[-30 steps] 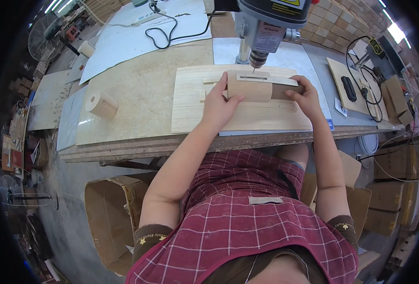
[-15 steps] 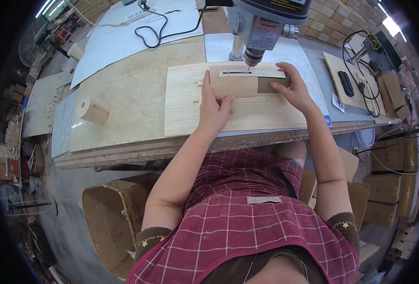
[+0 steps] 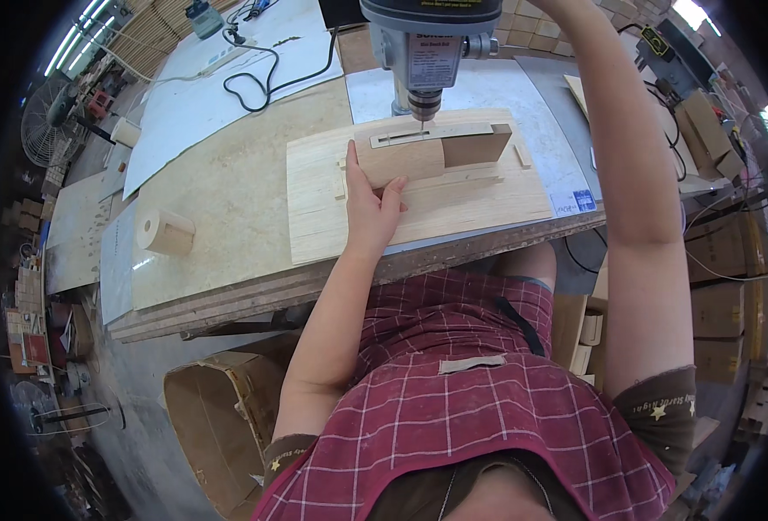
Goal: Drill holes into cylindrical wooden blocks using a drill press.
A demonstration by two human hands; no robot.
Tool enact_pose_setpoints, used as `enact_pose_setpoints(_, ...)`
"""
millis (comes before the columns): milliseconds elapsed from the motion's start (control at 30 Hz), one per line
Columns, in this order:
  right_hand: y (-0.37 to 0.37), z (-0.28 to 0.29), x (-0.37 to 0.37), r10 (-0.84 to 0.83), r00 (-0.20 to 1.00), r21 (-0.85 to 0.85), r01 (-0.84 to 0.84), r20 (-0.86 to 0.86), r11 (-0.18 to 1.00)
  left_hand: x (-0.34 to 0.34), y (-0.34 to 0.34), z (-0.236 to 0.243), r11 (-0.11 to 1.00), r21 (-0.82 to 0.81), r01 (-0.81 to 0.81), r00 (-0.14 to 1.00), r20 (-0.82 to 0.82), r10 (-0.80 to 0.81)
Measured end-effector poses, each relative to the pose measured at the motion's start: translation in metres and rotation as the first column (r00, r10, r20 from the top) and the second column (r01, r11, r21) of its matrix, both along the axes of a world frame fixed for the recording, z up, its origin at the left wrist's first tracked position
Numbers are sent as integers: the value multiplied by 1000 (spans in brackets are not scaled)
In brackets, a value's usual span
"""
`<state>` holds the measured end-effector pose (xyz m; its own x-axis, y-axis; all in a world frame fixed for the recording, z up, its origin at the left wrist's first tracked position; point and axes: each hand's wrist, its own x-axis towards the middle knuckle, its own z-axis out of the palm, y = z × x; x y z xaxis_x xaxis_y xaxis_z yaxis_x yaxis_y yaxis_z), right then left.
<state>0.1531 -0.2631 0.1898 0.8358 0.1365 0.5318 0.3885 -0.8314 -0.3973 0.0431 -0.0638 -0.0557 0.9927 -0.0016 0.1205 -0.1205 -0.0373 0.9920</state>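
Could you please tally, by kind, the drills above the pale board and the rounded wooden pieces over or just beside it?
Drill: 1
Rounded wooden pieces: 2 (one in the left hand, one left of the board)
Total: 3

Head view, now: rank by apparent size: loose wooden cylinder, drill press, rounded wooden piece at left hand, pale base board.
1. Pale base board
2. Drill press, cut off at top
3. Rounded wooden piece, partly covered by left hand
4. Loose wooden cylinder

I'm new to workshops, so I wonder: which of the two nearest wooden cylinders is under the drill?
The wooden cylinder beneath the drill press, with the left hand against it; the other cylinder sits apart to its left, untouched.
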Motion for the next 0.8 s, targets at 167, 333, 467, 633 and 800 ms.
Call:
enact_pose_setpoints(167,6,-1,-32,-111,958,-135,151,263,979,1,-1,-1,999,24,-30,999,38,29)
enact_pose_setpoints(333,-2,-21,-75,-105,945,-208,175,309,962,1,0,-1,1000,20,-18,1000,11,17)
enact_pose_setpoints(467,-3,-56,-100,-192,931,-311,290,309,905,1,-1,-2,999,38,-26,999,24,25)
enact_pose_setpoints(633,3,-95,-105,-87,839,-138,189,537,972,2,-3,-4,998,44,-45,997,69,42)
enact_pose_setpoints(800,9,-124,-102,-88,793,158,-10,603,987,1,-2,0,999,42,-28,999,19,27)
